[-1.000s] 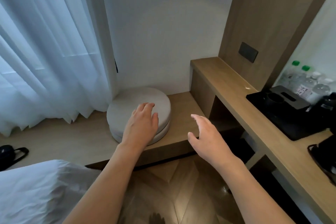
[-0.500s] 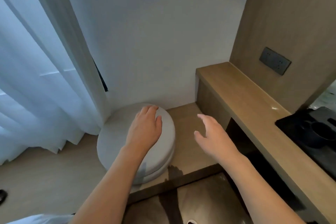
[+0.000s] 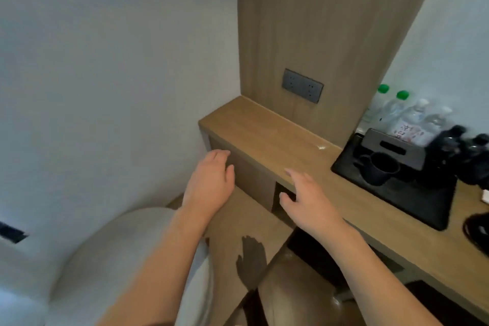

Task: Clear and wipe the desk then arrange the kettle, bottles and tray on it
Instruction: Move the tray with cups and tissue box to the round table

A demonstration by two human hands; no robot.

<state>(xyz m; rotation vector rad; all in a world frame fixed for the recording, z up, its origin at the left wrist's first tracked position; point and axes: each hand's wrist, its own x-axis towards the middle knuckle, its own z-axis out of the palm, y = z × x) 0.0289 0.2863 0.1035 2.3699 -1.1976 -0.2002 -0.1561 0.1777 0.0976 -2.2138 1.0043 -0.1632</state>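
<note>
A long wooden desk (image 3: 267, 130) runs from the wall corner toward the right. On it lies a black tray (image 3: 420, 201) holding a dark cup (image 3: 381, 169) and a dark tissue box (image 3: 389, 144). Several clear water bottles (image 3: 410, 119), two with green caps, stand behind the tray against the mirror. A blurred black kettle-like shape (image 3: 468, 156) sits at the right edge. My left hand (image 3: 211, 180) hovers with relaxed fingers beside the desk's left end. My right hand (image 3: 307, 196) is spread in the air at the desk's front edge. Neither hand holds anything.
A round beige cushion stool (image 3: 127, 259) stands low at the left on a wooden platform. A grey socket plate (image 3: 302, 85) is set in the wood panel above the desk. A black cable coil (image 3: 476, 227) lies at the far right. The white wall fills the left.
My view swung right, from the curtain and stool toward the desk. My left hand lifted off the stool, and both hands moved up toward the desk's left end.
</note>
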